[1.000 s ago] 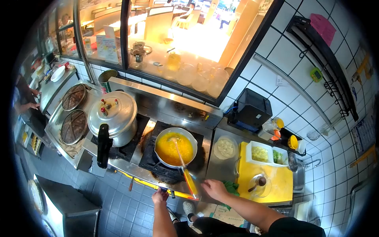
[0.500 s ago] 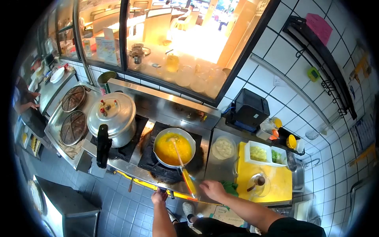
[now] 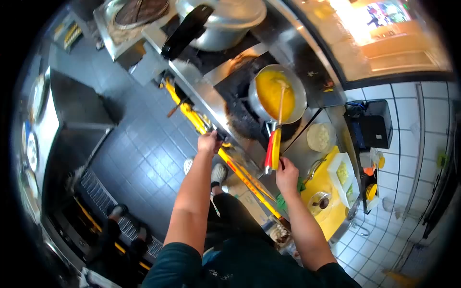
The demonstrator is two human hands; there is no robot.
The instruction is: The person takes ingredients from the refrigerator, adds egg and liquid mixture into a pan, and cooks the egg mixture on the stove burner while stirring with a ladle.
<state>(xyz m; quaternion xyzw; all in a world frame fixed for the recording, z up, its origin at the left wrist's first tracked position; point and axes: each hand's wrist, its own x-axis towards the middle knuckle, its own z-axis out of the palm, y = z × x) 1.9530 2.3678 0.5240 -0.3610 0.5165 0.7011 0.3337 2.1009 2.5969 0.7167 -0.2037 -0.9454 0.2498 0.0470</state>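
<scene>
A metal saucepan [image 3: 301, 98] of yellow liquid sits on the burner. Its red handle [image 3: 269, 156] points toward me. A yellow-handled utensil [image 3: 276, 149] leans in the pan, its head in the liquid and its grip alongside the red handle. My left hand [image 3: 209, 143] is closed around a black stove knob [image 3: 220, 136] on the front of the stove. Just right of the two handles is my right hand [image 3: 287, 177], its fingers partly curled at the end of the yellow grip; I see no wrap around it.
A large pressure cooker [image 3: 221, 24] stands on the farther burner, its black handle jutting out. To the right lie a yellow cutting board [image 3: 331, 218], white containers [image 3: 342, 175] of chopped food and a bowl [image 3: 319, 204]. A yellow pipe [image 3: 192, 115] runs along the stove front. Another person's legs [image 3: 117, 230] show behind left.
My view has turned and tilted down, so the stove appears rotated. My right hand has come closer to the handle ends. The left hand stays at the stove front.
</scene>
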